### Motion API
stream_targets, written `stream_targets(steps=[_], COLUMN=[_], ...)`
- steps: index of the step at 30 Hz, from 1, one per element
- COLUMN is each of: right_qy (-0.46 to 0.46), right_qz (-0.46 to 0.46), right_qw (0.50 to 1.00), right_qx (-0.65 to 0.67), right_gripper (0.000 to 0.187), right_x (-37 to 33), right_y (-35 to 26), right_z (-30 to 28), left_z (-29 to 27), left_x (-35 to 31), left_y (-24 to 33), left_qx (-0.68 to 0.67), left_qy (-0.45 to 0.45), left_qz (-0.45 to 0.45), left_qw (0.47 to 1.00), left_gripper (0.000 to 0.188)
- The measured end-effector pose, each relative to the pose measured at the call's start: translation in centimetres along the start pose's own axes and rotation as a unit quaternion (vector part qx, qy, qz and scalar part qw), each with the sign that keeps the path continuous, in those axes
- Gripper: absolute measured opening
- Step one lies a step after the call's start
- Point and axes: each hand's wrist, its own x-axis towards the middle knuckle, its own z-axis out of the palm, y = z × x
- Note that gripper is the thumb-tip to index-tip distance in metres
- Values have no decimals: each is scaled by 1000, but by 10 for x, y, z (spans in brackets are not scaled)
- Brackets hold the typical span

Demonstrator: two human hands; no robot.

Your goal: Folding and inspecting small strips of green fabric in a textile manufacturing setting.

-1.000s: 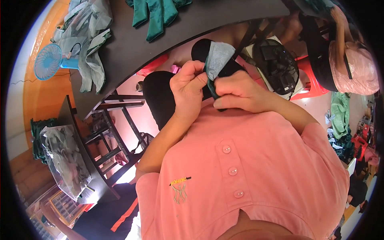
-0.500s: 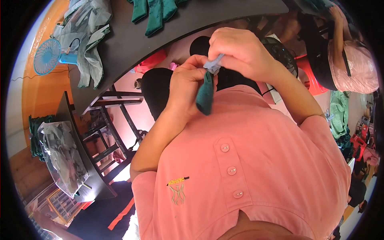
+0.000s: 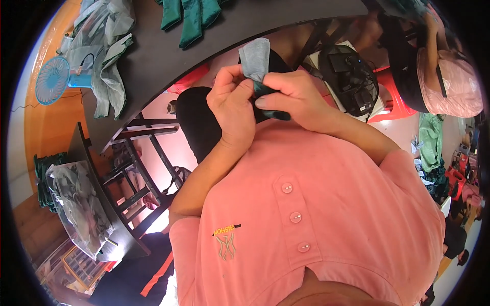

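In front of my chest, over my lap, I hold a small fabric strip [image 3: 254, 57], grey-blue at its raised upper end and dark green velvet at its lower end. My left hand [image 3: 230, 104] pinches the strip's left side where the two colours meet, its fingers curled. From the right, my right hand [image 3: 300, 94] grips the green part between thumb and fingers. The green end pokes out beneath the right fingers, and part of the strip is hidden by them. More dark green velvet strips [image 3: 191, 23] lie on the dark table [image 3: 153, 64] ahead.
Grey-green sheer fabric [image 3: 104, 30] hangs over the table's left side beside a small blue fan [image 3: 52, 79]. A clear plastic bag [image 3: 79, 209] of fabric lies at left. On the right are a round black fan [image 3: 352, 81], a red stool [image 3: 395, 99] and another person [image 3: 449, 84].
The grey-blue end, bunched between my fingers before, now stands up above my hands. The green end has swung from hanging down to the right. My right hand has come lower.
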Motion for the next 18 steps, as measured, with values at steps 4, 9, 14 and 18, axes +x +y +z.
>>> stream_targets(steps=[4,9,14,18], right_qy=[-31,-41,-41,-70], right_qz=[27,35,87,99], right_qw=[990,980,962,970], right_qx=[135,194,255,211], right_gripper=[26,25,21,24], right_x=[3,-4,-13,-12], right_y=[-15,-3,22,22], right_z=[-14,2,18,23], left_z=[-14,-15,-7,1], left_x=[12,17,18,12], left_y=[-7,-9,1,7], left_qx=[324,424,-49,-62], left_qy=[-103,-98,-184,-100], left_qz=[365,383,-203,-121], left_qw=[867,815,961,986], left_gripper=[21,20,31,25])
